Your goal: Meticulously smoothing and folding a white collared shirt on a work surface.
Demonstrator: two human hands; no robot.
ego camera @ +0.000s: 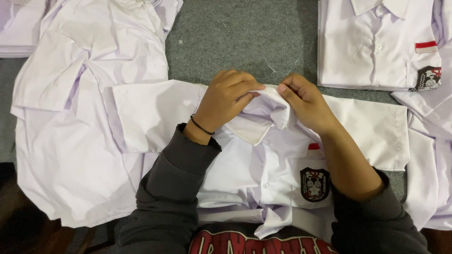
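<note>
I am watching both hands pinching the collar of a white school shirt (crest pocket at 5 o'clock): left hand and right hand are gripping it at centre on the grey desk.

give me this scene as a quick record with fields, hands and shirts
left hand: pinching the collar of the middle shirt
right hand: gripping the same collar from the other side
middle shirt: white, spread flat, dark crest on its pocket
folded shirt: top right
loose shirt: rumpled, at left
surface: grey felt
</note>
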